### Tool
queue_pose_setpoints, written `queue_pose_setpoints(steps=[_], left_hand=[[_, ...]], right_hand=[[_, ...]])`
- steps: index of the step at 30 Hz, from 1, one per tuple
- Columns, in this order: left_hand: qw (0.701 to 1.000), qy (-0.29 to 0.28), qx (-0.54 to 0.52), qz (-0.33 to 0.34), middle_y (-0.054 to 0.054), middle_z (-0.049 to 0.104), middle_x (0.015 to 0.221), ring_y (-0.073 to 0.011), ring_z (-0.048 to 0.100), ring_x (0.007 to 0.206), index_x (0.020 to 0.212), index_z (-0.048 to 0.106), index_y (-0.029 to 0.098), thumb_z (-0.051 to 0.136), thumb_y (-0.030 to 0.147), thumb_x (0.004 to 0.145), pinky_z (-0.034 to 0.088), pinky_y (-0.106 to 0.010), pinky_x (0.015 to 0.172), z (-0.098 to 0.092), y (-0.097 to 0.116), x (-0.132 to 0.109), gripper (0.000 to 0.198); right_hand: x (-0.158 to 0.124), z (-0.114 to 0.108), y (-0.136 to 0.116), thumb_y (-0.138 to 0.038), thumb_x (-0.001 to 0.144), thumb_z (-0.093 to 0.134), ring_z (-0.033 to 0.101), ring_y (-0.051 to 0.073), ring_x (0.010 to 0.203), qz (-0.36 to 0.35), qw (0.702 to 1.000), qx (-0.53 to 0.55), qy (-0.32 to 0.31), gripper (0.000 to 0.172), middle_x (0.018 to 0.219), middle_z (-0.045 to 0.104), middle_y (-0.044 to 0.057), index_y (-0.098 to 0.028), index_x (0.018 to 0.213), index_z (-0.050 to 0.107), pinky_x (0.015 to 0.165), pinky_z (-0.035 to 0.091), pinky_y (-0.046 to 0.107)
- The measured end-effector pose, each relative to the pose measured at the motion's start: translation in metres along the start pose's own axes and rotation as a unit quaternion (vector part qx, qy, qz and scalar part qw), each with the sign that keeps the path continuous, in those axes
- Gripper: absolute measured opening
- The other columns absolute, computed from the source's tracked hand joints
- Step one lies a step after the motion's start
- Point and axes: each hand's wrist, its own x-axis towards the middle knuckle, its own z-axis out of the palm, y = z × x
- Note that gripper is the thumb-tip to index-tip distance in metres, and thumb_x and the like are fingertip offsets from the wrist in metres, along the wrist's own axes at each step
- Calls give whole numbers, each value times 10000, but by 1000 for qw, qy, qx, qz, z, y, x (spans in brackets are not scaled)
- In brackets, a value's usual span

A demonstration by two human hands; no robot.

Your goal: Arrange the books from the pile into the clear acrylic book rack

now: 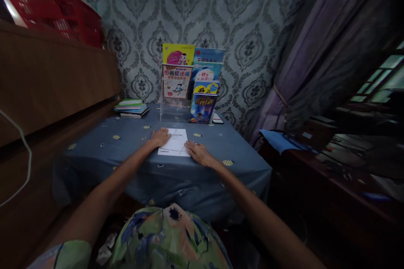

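Note:
A white sheet or thin booklet (pixel 173 144) with thin dark lines and small print lies flat on the blue patterned tablecloth (pixel 132 151). I cannot tell whether it is one page or several. My left hand (pixel 161 137) rests on its left side, fingers stretched out over the edge. On the opposite edge lies my right hand (pixel 199 153), flat, with its fingertips touching the paper. Neither hand grips anything that I can see. Behind the paper, a clear stand (pixel 172 111) holds several picture books in tiers, among them a dark blue book (pixel 203 109) at the lower right.
A pile of books (pixel 131 108) lies at the table's back left, and a phone-like object (pixel 217 118) beside the stand. A wooden cabinet (pixel 57 71) with a red basket (pixel 59 17) borders the left. At right are a purple curtain (pixel 303 54) and a cluttered dark surface (pixel 334 172).

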Motion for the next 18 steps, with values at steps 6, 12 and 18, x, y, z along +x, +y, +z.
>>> queue_pose_setpoints(steps=[6, 12, 18], left_hand=[[1000, -4, 3, 4, -127, 317, 1608, -286, 238, 1504, 1482, 362, 222, 239, 423, 1025, 218, -619, 1173, -2, 2, 0, 514], [998, -51, -7, 46, -90, 215, 1647, -261, 162, 1528, 1540, 270, 254, 230, 481, 1031, 147, -587, 1199, -6, -3, -7, 559], [975, -115, -25, 191, -122, 85, 1660, -254, 65, 1541, 1589, 102, 209, 202, 599, 1011, -4, -555, 1212, -15, -6, -55, 705]], right_hand=[[61, -8, 10, -332, 1031, 292, 289, 218, 1487, 36, 999, -11, -14, 504, 1590, 362, 90, -205, 1507, 399, 1205, 208, 483], [91, -3, 12, -302, 1036, 236, 250, 231, 1501, 71, 997, -21, 3, 521, 1614, 304, 127, -156, 1520, 364, 1214, 171, 510], [90, 2, 14, -288, 1025, 251, 259, 241, 1497, 70, 997, -12, 15, 528, 1610, 308, 135, -133, 1519, 352, 1210, 156, 534]])
